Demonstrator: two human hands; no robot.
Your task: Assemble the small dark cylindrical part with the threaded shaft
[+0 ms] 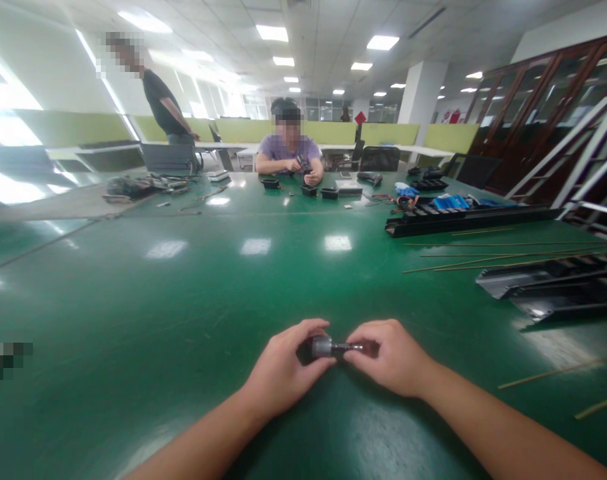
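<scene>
At six o'clock, the left hand (282, 370) and right hand (389, 357) are each keeping a clenched grip on one small grey metal part (328, 347), just above the green desk (183, 300). Thin rods (483, 261) are lying at two o'clock beside black rails (463, 219), and a seated person (289, 155) is working at twelve o'clock.

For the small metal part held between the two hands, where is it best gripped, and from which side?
Probably by its two ends. The small metal part lies level, crosswise: a thick grey barrel toward the left hand, a thin dark shaft toward the right hand. Take the barrel from the left, as the wider end gives the firmer grip, and pinch the shaft from the right.
</scene>
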